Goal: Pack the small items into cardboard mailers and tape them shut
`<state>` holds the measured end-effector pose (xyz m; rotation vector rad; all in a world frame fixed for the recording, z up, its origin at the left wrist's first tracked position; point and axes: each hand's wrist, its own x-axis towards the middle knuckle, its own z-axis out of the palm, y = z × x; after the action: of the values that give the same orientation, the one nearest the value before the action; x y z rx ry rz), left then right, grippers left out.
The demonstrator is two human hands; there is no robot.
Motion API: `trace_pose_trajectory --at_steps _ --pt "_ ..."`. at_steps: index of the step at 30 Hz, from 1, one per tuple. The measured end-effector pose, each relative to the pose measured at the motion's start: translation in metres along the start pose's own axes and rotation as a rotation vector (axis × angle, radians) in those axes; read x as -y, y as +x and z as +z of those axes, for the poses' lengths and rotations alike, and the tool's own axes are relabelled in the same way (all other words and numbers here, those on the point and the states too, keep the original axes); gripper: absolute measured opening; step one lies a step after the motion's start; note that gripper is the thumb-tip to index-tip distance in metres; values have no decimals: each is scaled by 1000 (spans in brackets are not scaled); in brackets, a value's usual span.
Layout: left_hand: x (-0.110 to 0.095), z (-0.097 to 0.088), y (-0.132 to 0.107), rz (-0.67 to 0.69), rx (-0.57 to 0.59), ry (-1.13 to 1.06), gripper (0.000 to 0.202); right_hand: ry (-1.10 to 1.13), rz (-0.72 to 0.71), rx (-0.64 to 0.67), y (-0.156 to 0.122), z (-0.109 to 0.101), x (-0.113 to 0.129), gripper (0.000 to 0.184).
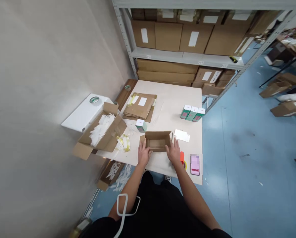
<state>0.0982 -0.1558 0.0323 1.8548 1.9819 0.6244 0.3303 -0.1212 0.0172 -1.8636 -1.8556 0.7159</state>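
A small cardboard box [158, 142] stands open-topped on the table in front of me, its back flap raised. My left hand [143, 152] grips its left side, fingers along the outside and thumb at the front edge. My right hand [173, 151] holds the right side, thumb at the inner edge and fingers outside. Just behind the box's left corner is a single green-and-white carton [141, 126]. White cards [182, 135] lie to the right. An orange tape dispenser [182, 157] with yellow tape sits beside my right wrist, partly hidden by it.
Three green-and-white cartons [192, 113] stand near the table's right edge, a phone [195, 165] nearer me. Flattened cardboard [140, 106] is stacked back left. A larger box [115, 132] of white packing material is at left. Shelving [187, 58] with cartons rises behind.
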Motion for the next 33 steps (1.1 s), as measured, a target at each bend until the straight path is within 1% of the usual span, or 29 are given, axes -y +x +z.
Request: trace_pose_trajectory --at_steps 4,7,11,14,17,20,22,25,28,30,33 --pt "1 -15 -21 -110 -88 -83 8 50 -24 66 4 -10 -11 63" --pt "2 -27 -39 -173 -119 -128 12 75 -72 112 6 -9 -11 64" --pt "10 -38 -63 -237 -175 -120 12 118 -164 189 9 7 5 62" --pt "25 -46 -81 -244 -257 -82 10 119 -245 167 16 23 29 67" --pt "45 -56 -100 -314 -316 -38 11 117 -374 159 28 35 65 68" --pt "67 -64 -117 -402 -353 -20 12 140 -569 224 38 47 110 62" --pt "81 -70 -125 -439 -368 -27 11 162 -668 276 42 57 141 59" --pt "102 -79 -134 -482 -383 -28 10 171 -736 323 43 76 187 56" --pt "122 -92 -139 -478 -372 -20 10 162 -789 363 48 99 235 55" --pt "135 -103 -142 -468 -358 -10 9 148 -828 408 57 118 268 55" --pt "152 -120 -143 -444 -344 5 8 89 -855 462 80 151 315 55"
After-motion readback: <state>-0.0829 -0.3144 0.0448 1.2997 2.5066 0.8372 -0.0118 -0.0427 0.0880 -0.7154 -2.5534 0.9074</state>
